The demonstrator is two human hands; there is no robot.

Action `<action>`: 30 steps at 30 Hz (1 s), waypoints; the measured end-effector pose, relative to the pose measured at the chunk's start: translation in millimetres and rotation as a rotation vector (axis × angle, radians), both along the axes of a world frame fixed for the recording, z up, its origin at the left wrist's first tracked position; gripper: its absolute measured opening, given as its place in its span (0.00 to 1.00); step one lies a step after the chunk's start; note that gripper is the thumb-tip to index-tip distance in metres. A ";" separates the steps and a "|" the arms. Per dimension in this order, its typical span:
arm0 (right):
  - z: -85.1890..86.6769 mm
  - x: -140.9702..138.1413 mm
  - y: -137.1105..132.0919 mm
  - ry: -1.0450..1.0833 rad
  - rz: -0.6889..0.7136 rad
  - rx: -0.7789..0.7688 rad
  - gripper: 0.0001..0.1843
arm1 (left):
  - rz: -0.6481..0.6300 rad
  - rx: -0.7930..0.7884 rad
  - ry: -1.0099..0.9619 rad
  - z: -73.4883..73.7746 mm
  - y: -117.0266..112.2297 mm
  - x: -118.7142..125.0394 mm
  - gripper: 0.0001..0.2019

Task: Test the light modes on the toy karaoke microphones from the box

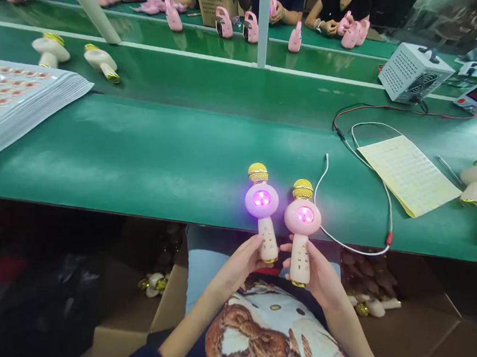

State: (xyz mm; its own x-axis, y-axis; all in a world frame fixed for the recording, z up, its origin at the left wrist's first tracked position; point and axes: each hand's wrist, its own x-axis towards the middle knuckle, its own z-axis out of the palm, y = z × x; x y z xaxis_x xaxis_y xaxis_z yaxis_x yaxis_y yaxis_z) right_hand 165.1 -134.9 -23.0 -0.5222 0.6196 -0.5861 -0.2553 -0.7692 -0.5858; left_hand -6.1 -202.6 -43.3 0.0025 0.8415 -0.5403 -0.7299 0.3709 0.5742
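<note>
**Left hand:** I have the left hand (239,266) up, its left fingers (255,251) shut around the handle of a pink microphone (262,201).

**Right hand:** I see the right hand (316,279) with its right fingers (287,248) shut around a second microphone (302,217).

**Microphones:** Both stand nearly upright, just apart, gold heads up, purple lights glowing, held at the front edge of the table (137,153).

**Nearby:** A white cable (352,230) curves just beside the right hand, near a yellow sheet (407,176).

**Farther off:** A power supply (414,71) sits by the far belt, with a stack of sticker sheets (13,102) at left. A co-worker's hands (325,26) work across the table.
</note>
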 end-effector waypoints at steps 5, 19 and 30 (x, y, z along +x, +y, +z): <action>-6.0 1.5 -2.6 -0.011 0.022 0.035 0.24 | 0.056 0.007 0.070 6.6 -4.0 -2.8 0.23; -10.1 4.6 -1.7 0.001 0.045 0.024 0.27 | -0.232 -0.092 0.169 2.0 -10.5 1.5 0.30; -6.6 3.1 -2.6 0.027 0.017 -0.015 0.26 | -0.083 0.077 0.007 2.5 2.1 -14.9 0.29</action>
State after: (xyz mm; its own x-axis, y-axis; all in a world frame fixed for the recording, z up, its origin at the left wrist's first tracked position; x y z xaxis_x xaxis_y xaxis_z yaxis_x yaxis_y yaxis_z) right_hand 168.2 -137.5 -29.6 -0.5481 0.6017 -0.5810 -0.2575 -0.7823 -0.5672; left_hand -21.0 -200.5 -40.8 0.0707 0.8775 -0.4743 -0.6942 0.3848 0.6083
